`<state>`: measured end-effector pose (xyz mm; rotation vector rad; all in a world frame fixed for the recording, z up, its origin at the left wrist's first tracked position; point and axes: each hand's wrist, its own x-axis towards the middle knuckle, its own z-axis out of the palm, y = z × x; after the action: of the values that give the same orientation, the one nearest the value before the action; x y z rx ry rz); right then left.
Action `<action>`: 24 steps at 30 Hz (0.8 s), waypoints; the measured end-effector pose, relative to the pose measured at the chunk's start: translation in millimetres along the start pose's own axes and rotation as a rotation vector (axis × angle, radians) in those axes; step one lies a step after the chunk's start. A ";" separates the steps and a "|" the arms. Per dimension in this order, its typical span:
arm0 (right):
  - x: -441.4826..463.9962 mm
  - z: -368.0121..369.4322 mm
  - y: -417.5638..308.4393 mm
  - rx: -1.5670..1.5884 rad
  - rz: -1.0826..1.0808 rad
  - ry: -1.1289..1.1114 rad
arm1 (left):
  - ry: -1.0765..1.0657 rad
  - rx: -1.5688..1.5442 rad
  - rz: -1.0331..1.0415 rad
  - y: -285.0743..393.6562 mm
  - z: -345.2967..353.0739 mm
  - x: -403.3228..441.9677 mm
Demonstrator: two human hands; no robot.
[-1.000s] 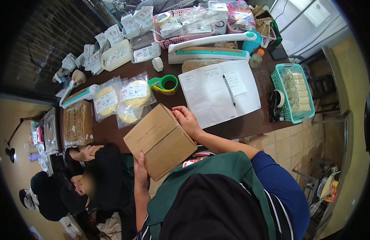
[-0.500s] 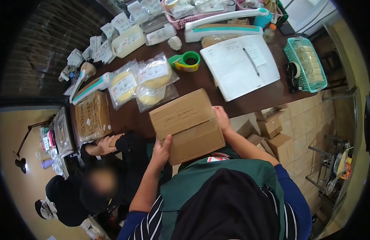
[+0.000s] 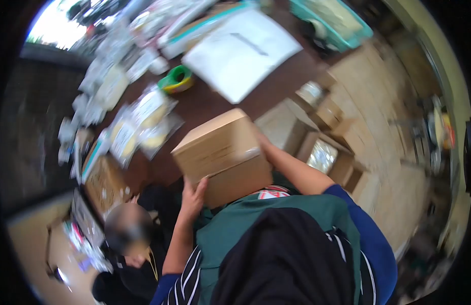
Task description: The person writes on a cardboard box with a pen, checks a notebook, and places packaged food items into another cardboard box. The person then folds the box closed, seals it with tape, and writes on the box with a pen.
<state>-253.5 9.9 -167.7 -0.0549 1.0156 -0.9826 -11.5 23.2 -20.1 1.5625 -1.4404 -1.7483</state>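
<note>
A brown cardboard box is held between my two hands, tilted in front of my green apron. On its near left side my left hand grips it, thumb over the edge. My right hand holds the right side, its fingers mostly hidden behind the box. The box's flaps meet along a seam across the face toward me. Just beyond it on the dark table are clear packets with pale round contents and a green and yellow tape dispenser.
An open notebook with a pen lies at the table's far side. A turquoise basket stands at the right corner. Open cardboard boxes sit on the floor to my right. Another person is close at my left, beside a taped carton.
My view has swung to the right, blurring the frame. The box has tipped so more of its side shows, still in both hands. More of the floor boxes has come into sight.
</note>
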 end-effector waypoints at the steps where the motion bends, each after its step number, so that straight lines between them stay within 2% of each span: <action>1: 13.5 -19.2 15.3 0.044 0.041 0.032 | -0.022 0.019 -0.019 8.3 10.3 -3.7; 2: 26.3 -38.9 30.7 0.089 0.080 0.065 | -0.037 0.041 -0.038 16.0 18.8 -8.0; 6: -15.1 -80.2 51.0 0.261 -0.078 0.011 | -0.171 0.079 -0.028 19.6 53.9 -1.9; 11: -91.5 -143.4 42.2 0.415 -0.099 0.166 | -0.365 0.132 -0.055 34.7 125.8 14.0; 12: -108.3 -158.3 39.8 0.425 -0.110 0.170 | -0.429 0.120 -0.076 37.4 145.6 18.1; 14: -149.7 -186.3 33.1 0.442 -0.305 0.372 | -0.493 0.132 -0.045 42.1 192.3 21.6; 16: -208.1 -206.6 7.6 0.446 -0.236 0.443 | -0.673 0.158 -0.089 48.2 241.2 26.5; 18: -220.0 -263.1 28.1 0.449 -0.390 0.517 | -0.854 0.255 0.103 33.6 286.4 44.2; 20: -241.0 -308.8 31.2 0.487 -0.474 0.592 | -0.988 0.254 0.102 25.0 335.5 55.0; 22: -262.6 -345.7 24.6 0.526 -0.522 0.669 | -1.077 0.251 0.194 14.7 385.5 67.5; 24: -281.4 -381.1 13.3 0.548 -0.555 0.733 | -1.154 0.174 0.157 7.2 432.4 78.0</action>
<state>-568.0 363.4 -195.4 0.5398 1.3860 -1.8399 -423.8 140.4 -116.6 0.3466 -2.1250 -2.6033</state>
